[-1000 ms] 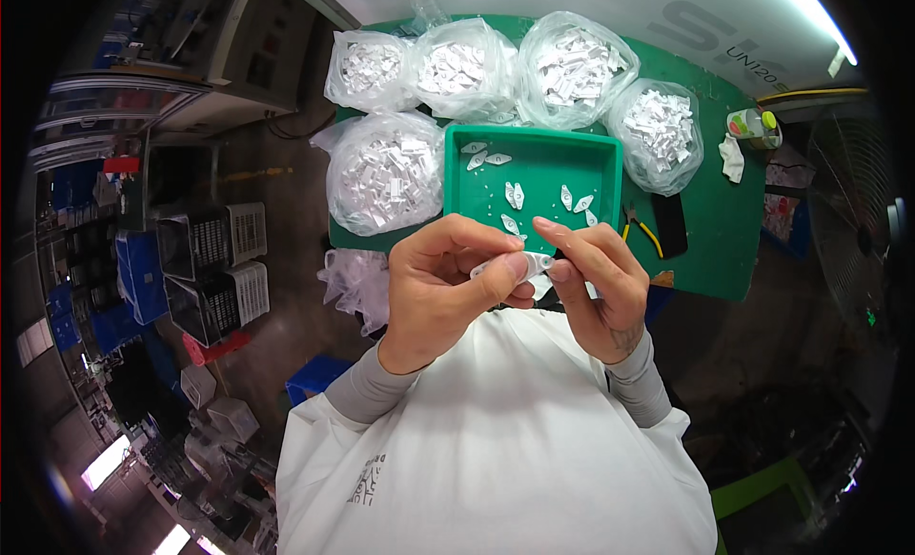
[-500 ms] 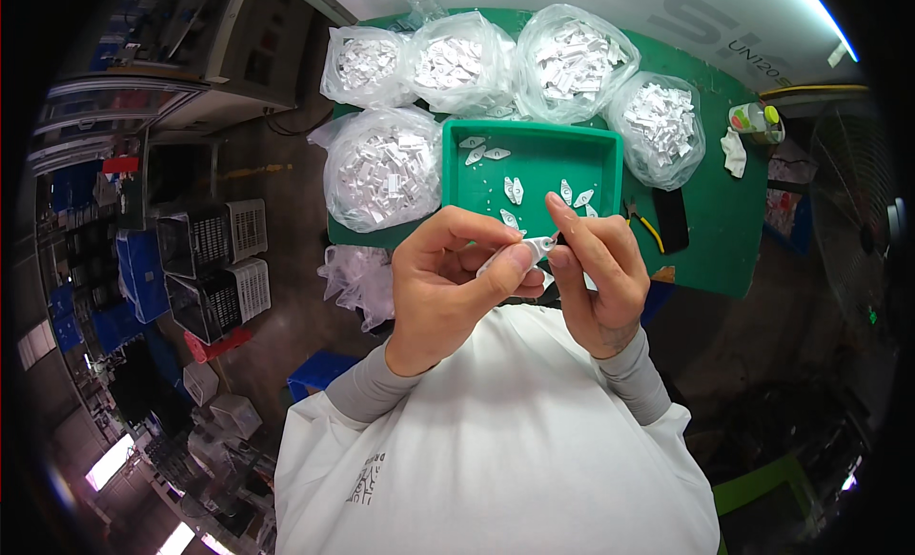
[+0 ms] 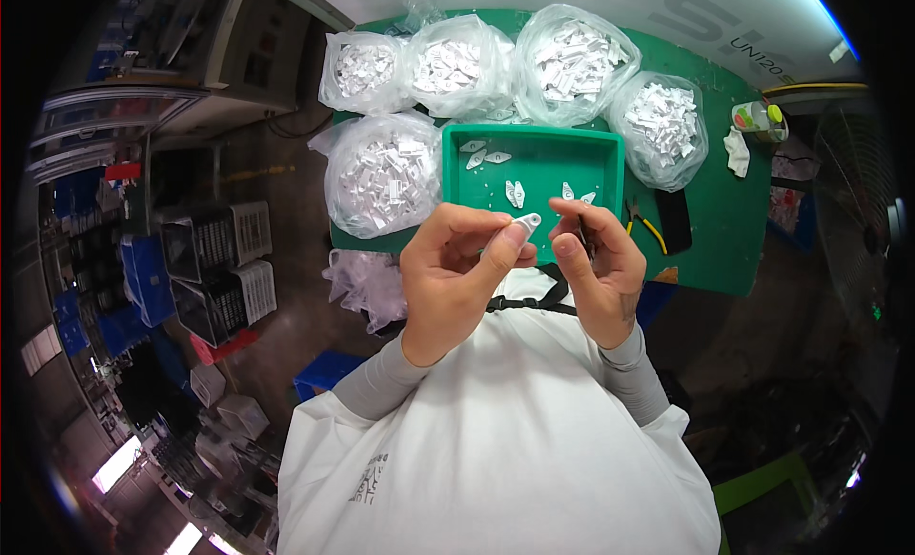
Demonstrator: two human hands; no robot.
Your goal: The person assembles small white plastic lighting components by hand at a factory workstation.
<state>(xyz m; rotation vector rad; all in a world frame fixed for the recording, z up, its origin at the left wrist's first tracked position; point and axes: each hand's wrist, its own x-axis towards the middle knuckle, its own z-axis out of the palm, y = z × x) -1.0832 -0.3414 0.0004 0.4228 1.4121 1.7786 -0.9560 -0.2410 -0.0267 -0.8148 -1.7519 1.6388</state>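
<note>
Fingers [image 3: 498, 259] of the left hand [image 3: 443, 288] pinch one part [image 3: 531, 220] between thumb and forefinger, above the tray's near side. Its end projects past the thumb, apparently to leave it exposed toward the right hand [image 3: 610, 269]. That hand stands just beside, not touching the part, thumb and forefinger apart; a dark item [image 3: 584, 233] shows among its fingers, whether gripped I cannot tell. The part is pale and smooth, its visible end rounded with a ring-like mark; the remainder is hidden. Beyond, the tray [image 3: 534, 131] carries loose parts [image 3: 515, 194], lozenge-shaped, in small groups, presumably kept within its walls against scatter. Bags [image 3: 335, 188] of white pieces flank it, likely for easy reach. Pliers [image 3: 651, 233] lie right on the bench [image 3: 729, 216].
</note>
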